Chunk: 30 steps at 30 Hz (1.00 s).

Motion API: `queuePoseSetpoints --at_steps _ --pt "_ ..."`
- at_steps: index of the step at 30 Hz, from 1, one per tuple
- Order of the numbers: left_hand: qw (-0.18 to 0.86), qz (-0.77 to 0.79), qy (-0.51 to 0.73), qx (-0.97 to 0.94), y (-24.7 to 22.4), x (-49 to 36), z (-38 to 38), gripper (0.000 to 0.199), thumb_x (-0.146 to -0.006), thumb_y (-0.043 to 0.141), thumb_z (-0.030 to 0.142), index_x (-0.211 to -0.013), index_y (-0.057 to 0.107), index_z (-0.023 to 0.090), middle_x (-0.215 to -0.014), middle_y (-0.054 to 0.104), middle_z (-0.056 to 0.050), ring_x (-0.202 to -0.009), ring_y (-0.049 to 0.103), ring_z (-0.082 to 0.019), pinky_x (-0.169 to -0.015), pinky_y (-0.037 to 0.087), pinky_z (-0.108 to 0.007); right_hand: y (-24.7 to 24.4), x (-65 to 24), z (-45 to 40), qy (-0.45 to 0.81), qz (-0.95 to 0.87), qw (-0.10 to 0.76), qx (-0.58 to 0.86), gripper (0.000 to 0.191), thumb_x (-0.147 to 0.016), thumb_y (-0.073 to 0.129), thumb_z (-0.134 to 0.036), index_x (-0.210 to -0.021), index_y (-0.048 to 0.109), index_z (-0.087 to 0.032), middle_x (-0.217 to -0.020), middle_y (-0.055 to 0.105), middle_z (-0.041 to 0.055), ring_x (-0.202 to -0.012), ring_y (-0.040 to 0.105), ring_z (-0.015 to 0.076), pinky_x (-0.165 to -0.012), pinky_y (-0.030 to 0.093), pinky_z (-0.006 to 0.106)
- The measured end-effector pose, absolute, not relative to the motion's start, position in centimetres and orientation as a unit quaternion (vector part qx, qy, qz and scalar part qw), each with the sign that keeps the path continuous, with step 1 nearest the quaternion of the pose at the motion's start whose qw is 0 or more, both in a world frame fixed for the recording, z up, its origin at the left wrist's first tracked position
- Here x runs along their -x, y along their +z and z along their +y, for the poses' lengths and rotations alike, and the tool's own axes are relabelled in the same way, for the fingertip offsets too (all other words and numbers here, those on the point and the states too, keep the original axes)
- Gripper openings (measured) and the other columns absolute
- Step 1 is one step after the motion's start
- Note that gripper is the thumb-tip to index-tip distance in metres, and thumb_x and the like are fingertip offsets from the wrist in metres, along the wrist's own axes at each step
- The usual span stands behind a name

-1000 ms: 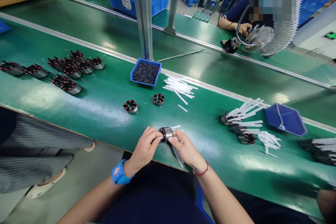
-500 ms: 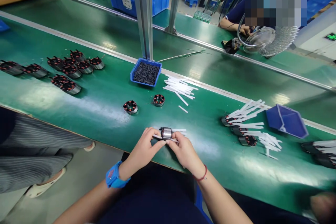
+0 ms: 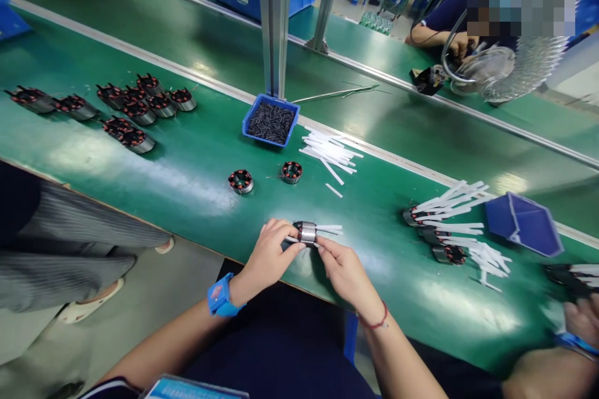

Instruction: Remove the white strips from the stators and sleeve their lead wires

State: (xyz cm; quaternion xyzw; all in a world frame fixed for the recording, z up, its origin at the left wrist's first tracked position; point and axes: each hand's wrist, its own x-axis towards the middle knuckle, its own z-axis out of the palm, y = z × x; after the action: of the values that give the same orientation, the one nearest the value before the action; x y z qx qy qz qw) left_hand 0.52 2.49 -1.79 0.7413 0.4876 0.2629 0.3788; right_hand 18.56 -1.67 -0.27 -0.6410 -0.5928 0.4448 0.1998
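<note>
A small motor stator, a steel ring with dark ends, is held on its side just above the green bench's near edge. My left hand is closed round its left end, with a white strip showing by the fingers. My right hand pinches at the lower right of the stator, on what looks like the end of a white strip; the fingertips partly hide it. Other white strips stick out of the stator's right side. Two stators with copper windings, a left one and a right one, lie beyond my hands.
A blue tray of short black tubes stands by the metal post. Loose white strips lie beside it. More stators are grouped at left; strip-filled ones sit at right near a blue bin. A co-worker's hand is at far right.
The view has shifted, so the bench items appear moved to the right. My right fingers have drawn in to a tighter pinch at the stator's edge. A co-worker's hand has come further into view.
</note>
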Motion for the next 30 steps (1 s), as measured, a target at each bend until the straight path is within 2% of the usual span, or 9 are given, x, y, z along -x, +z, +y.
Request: queuePoseSetpoints --at_steps 3,5,10,18,23,25,27,28,30 --pt "0.373 0.485 0.271 -0.743 -1.8 -0.4 2.3 0.007 -0.083 0.061 0.021 -0.082 0.055 0.019 -0.090 0.060 -0.001 -0.089 0.048 -0.019 -0.082 0.036 -0.034 -0.4 -19.6 -1.4 0.459 -0.614 0.186 0.614 0.041 -0.089 0.039 -0.020 -0.122 0.061 -0.026 -0.108 0.070 0.0030 -0.095 0.065 0.0208 -0.086 0.047 0.035" --pt "0.370 0.483 0.273 -0.745 -1.8 -0.4 2.2 0.007 -0.083 0.062 0.021 -0.082 0.055 0.019 -0.089 0.060 -0.001 -0.089 0.048 -0.019 -0.081 0.036 -0.034 -0.4 -20.2 -1.1 0.468 -0.630 0.160 0.599 0.043 -0.087 0.039 -0.017 -0.123 0.061 -0.026 -0.120 0.065 0.0023 -0.104 0.063 0.0216 -0.093 0.045 0.037" --pt "0.359 0.479 0.276 -0.752 -1.8 -0.3 2.1 0.007 -0.082 0.062 0.021 -0.083 0.056 0.019 -0.087 0.060 -0.001 -0.088 0.047 -0.019 -0.079 0.036 -0.034 0.6 -21.3 -0.6 0.457 -0.675 0.083 0.574 0.047 -0.086 0.039 -0.016 -0.128 0.057 -0.027 -0.121 0.065 0.0018 -0.105 0.063 0.0225 -0.097 0.045 0.037" --pt "0.351 0.476 0.266 -0.761 -1.7 -0.3 2.0 0.008 -0.083 0.062 0.024 -0.083 0.056 0.018 -0.089 0.060 -0.002 -0.088 0.047 -0.019 -0.078 0.035 -0.034 1.4 -22.3 -0.3 0.467 -0.692 0.052 0.547 0.048 -0.089 0.037 -0.016 -0.132 0.052 -0.031 -0.126 0.061 -0.0007 -0.111 0.060 0.0210 -0.100 0.042 0.035" --pt "0.347 0.471 0.266 -0.766 -1.7 -0.3 2.1 0.007 -0.084 0.061 0.024 -0.083 0.056 0.019 -0.089 0.060 -0.002 -0.088 0.047 -0.019 -0.078 0.036 -0.033 1.7 -23.0 -0.6 0.483 -0.687 0.048 0.541 0.043 -0.091 0.037 -0.020 -0.128 0.057 -0.028 -0.115 0.068 0.0019 -0.103 0.063 0.0217 -0.092 0.045 0.033" --pt "0.349 0.466 0.261 -0.770 -1.7 -0.2 2.2 0.007 -0.084 0.060 0.024 -0.083 0.055 0.019 -0.089 0.060 -0.002 -0.088 0.048 -0.019 -0.077 0.036 -0.033 2.1 -23.6 -0.4 0.497 -0.679 0.038 0.539 0.041 -0.092 0.037 -0.024 -0.126 0.059 -0.027 -0.095 0.073 0.0023 -0.086 0.066 0.0203 -0.082 0.048 0.032" --pt "0.352 0.460 0.249 -0.776 -1.6 -0.1 2.3 0.006 -0.084 0.059 0.024 -0.084 0.055 0.019 -0.090 0.060 -0.002 -0.088 0.048 -0.020 -0.077 0.036 -0.034 2.7 -24.3 0.4 0.515 -0.667 0.030 0.538 0.039 -0.094 0.036 -0.030 -0.124 0.060 -0.025 -0.072 0.071 0.0008 -0.066 0.064 0.0176 -0.069 0.049 0.029" --pt "0.352 0.457 0.242 -0.780 -1.5 0.0 2.3 0.006 -0.083 0.059 0.023 -0.084 0.054 0.020 -0.090 0.060 -0.002 -0.089 0.048 -0.020 -0.077 0.036 -0.034 2.9 -24.6 1.2 0.512 -0.663 0.042 0.545 0.039 -0.094 0.036 -0.033 -0.120 0.062 -0.023 -0.066 0.068 0.0002 -0.061 0.061 0.0166 -0.064 0.048 0.028" --pt "0.343 0.454 0.225 -0.791 -1.4 0.1 2.3 0.005 -0.081 0.058 0.023 -0.084 0.054 0.020 -0.091 0.060 -0.002 -0.089 0.048 -0.021 -0.077 0.036 -0.035 3.1 -24.9 3.3 0.448 -0.663 0.104 0.591 0.035 -0.092 0.040 -0.038 -0.108 0.066 -0.020 -0.068 0.066 0.0011 -0.061 0.059 0.0159 -0.061 0.045 0.027"
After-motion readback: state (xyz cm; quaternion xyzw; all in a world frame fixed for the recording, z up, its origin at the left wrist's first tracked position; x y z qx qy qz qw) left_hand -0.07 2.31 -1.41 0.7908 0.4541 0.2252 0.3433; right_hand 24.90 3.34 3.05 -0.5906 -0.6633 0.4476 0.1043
